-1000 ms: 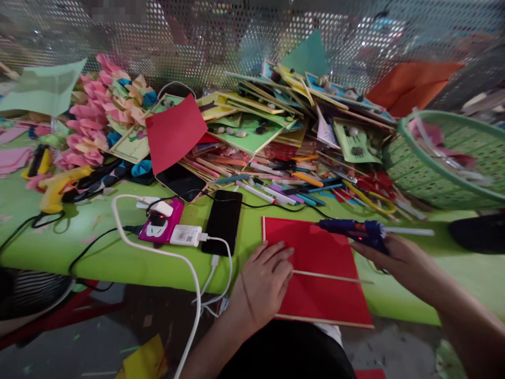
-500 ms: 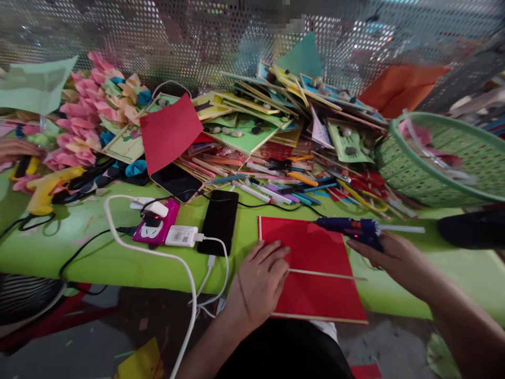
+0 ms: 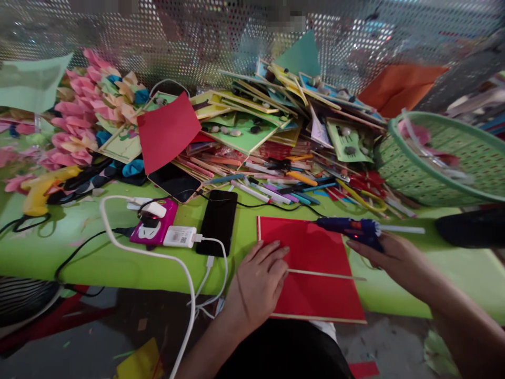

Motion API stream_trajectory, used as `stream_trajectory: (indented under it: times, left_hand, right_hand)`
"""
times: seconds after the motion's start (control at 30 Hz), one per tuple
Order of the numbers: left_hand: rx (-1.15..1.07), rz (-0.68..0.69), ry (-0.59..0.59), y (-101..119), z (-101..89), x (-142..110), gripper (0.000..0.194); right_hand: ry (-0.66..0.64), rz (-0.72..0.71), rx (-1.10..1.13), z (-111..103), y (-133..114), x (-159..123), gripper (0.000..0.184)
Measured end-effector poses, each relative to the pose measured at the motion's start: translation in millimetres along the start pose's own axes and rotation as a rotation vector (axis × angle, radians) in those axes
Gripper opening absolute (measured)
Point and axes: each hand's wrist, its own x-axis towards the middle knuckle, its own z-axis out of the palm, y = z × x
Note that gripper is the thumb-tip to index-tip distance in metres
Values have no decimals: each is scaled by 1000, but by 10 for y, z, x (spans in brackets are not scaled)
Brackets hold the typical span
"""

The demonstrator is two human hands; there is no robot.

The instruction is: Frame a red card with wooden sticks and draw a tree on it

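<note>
A red card sheet lies on the green table in front of me. My left hand rests on the sheet's left edge and pinches the end of a thin wooden stick that lies across the red sheet. My right hand is closed round the grip of a blue hot glue gun, whose nozzle points left over the sheet's top edge, with a clear glue stick jutting out the back.
Behind the sheet lies a heap of coloured cards, pens and scissors. A black phone, a charger and a pink power strip with cables sit left. A green basket stands right; paper flowers and a yellow glue gun lie far left.
Both hands hold almost the same pose. The view has drifted slightly, and another person's hand that showed at the far left half a second ago is gone.
</note>
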Motion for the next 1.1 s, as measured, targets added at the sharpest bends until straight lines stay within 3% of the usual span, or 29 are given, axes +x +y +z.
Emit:
stream_trajectory:
  times: [0.37, 0.63, 0.9, 1.1]
  left_hand:
    - [-6, 6, 7, -7, 6, -5, 18]
    - [-14, 7, 8, -2, -1, 5, 18]
    - [-7, 4, -1, -10, 0, 4, 17]
    - [-12, 7, 2, -5, -8, 9, 18]
  right_hand:
    - [19, 90, -3, -46, 292, -44, 74]
    - [36, 25, -1, -6, 135, -31, 75]
    - [47, 72, -19, -20, 266, -47, 72]
    - [25, 37, 10, -11, 109, -41, 74]
